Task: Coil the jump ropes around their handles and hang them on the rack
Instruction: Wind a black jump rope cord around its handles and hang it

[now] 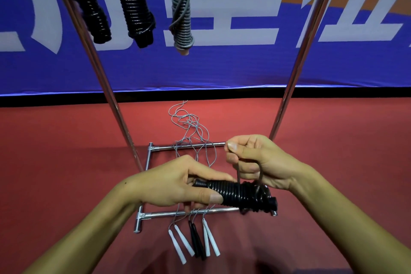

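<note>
On my left, the left hand (175, 182) wraps its grip around the coiled black jump rope (238, 194), holding it level above the rack's base bar (191, 213). To the right, the right hand (255, 160) pinches the free black loop (249, 173) rising from the coil's end. I judge the winding nearly finished; next I'd tuck, I think, that loop and hang the bundle beside the hung ropes (133, 4). Loose ropes (193, 240) wait below.

Sports hall, red sport flooring (66, 151), blue court-side banner (222, 69), chrome rack (97, 69) hung with coiled jump ropes (133, 6)
</note>
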`<action>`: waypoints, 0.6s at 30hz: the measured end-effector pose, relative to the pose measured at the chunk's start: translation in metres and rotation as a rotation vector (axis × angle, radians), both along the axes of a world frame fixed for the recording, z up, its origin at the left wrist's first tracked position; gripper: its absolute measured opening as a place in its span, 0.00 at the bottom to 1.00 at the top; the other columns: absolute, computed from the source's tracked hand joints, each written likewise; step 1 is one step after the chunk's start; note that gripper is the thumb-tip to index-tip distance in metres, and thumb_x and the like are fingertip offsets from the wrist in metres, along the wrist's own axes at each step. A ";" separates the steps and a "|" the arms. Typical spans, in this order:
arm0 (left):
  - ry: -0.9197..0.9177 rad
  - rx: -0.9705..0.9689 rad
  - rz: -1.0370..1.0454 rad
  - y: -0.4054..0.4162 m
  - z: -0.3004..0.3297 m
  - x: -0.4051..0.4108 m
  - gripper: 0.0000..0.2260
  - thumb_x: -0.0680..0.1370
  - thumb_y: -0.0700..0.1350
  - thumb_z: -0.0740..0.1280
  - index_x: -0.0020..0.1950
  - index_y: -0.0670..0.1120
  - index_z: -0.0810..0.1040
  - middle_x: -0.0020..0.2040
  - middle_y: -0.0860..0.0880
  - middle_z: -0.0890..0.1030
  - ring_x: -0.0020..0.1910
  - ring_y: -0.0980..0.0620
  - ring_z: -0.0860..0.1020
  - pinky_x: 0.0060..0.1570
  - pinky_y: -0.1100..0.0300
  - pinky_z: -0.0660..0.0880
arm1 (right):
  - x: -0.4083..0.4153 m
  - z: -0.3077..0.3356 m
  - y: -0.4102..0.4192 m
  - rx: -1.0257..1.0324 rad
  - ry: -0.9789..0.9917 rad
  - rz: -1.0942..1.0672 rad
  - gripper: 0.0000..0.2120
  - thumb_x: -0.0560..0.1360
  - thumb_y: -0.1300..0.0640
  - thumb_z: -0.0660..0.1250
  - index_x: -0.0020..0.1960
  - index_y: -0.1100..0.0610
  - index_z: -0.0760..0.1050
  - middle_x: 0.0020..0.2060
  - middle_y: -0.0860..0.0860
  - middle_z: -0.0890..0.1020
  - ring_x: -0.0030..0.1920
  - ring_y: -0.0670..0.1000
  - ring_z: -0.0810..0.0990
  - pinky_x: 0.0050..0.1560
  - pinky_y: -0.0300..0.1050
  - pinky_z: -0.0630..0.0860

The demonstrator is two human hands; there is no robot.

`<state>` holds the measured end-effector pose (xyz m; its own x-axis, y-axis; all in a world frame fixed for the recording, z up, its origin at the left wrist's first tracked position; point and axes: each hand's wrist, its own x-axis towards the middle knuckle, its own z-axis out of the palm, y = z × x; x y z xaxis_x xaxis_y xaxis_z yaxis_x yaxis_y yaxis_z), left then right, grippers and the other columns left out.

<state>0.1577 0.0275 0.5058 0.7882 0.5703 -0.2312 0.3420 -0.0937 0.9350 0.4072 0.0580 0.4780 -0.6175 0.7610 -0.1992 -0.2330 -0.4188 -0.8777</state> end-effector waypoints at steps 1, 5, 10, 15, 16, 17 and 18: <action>-0.001 0.003 -0.015 -0.001 0.001 0.001 0.18 0.83 0.44 0.72 0.72 0.55 0.80 0.44 0.38 0.80 0.39 0.51 0.74 0.42 0.47 0.76 | -0.005 0.001 -0.003 -0.013 -0.028 -0.012 0.07 0.83 0.59 0.64 0.50 0.62 0.75 0.34 0.53 0.73 0.22 0.41 0.63 0.21 0.33 0.59; -0.029 0.020 -0.060 -0.003 0.001 0.003 0.18 0.83 0.44 0.72 0.73 0.55 0.80 0.54 0.30 0.82 0.45 0.47 0.75 0.48 0.38 0.80 | -0.023 0.002 -0.009 0.051 -0.241 -0.141 0.16 0.82 0.48 0.67 0.41 0.58 0.77 0.24 0.49 0.67 0.21 0.44 0.58 0.22 0.35 0.53; -0.019 0.005 -0.054 -0.004 0.000 0.005 0.18 0.83 0.43 0.71 0.73 0.53 0.80 0.42 0.37 0.78 0.38 0.50 0.73 0.42 0.48 0.76 | -0.031 -0.004 -0.008 0.002 -0.419 -0.332 0.24 0.75 0.36 0.72 0.32 0.53 0.72 0.21 0.51 0.67 0.21 0.48 0.60 0.23 0.37 0.58; 0.027 0.033 -0.056 -0.007 -0.001 0.012 0.16 0.84 0.44 0.70 0.72 0.53 0.81 0.39 0.39 0.77 0.37 0.52 0.73 0.41 0.48 0.76 | -0.030 -0.007 -0.007 -0.125 -0.551 -0.444 0.26 0.76 0.35 0.71 0.32 0.54 0.70 0.22 0.51 0.70 0.21 0.48 0.60 0.23 0.35 0.57; 0.042 0.052 -0.051 -0.007 -0.002 0.013 0.15 0.84 0.44 0.70 0.70 0.53 0.82 0.39 0.40 0.77 0.37 0.53 0.73 0.40 0.49 0.76 | -0.028 -0.007 -0.006 -0.148 -0.546 -0.478 0.25 0.77 0.37 0.71 0.33 0.54 0.70 0.22 0.51 0.71 0.21 0.48 0.59 0.22 0.34 0.56; 0.059 0.071 -0.047 -0.007 -0.002 0.014 0.14 0.84 0.45 0.70 0.70 0.52 0.82 0.38 0.42 0.77 0.36 0.54 0.73 0.39 0.49 0.77 | -0.025 -0.008 -0.004 -0.160 -0.539 -0.507 0.25 0.77 0.37 0.71 0.34 0.55 0.70 0.22 0.51 0.72 0.21 0.48 0.59 0.22 0.34 0.56; 0.076 0.081 -0.041 -0.007 -0.003 0.015 0.13 0.84 0.45 0.70 0.69 0.52 0.82 0.38 0.43 0.77 0.36 0.54 0.73 0.38 0.48 0.79 | -0.022 -0.008 -0.002 -0.163 -0.534 -0.534 0.24 0.77 0.38 0.71 0.35 0.55 0.70 0.22 0.52 0.73 0.22 0.48 0.59 0.22 0.34 0.56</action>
<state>0.1728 0.0207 0.5030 0.7932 0.5570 -0.2460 0.4062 -0.1830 0.8953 0.3856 0.0559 0.4698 0.0366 0.8641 -0.5020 -0.0019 -0.5022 -0.8647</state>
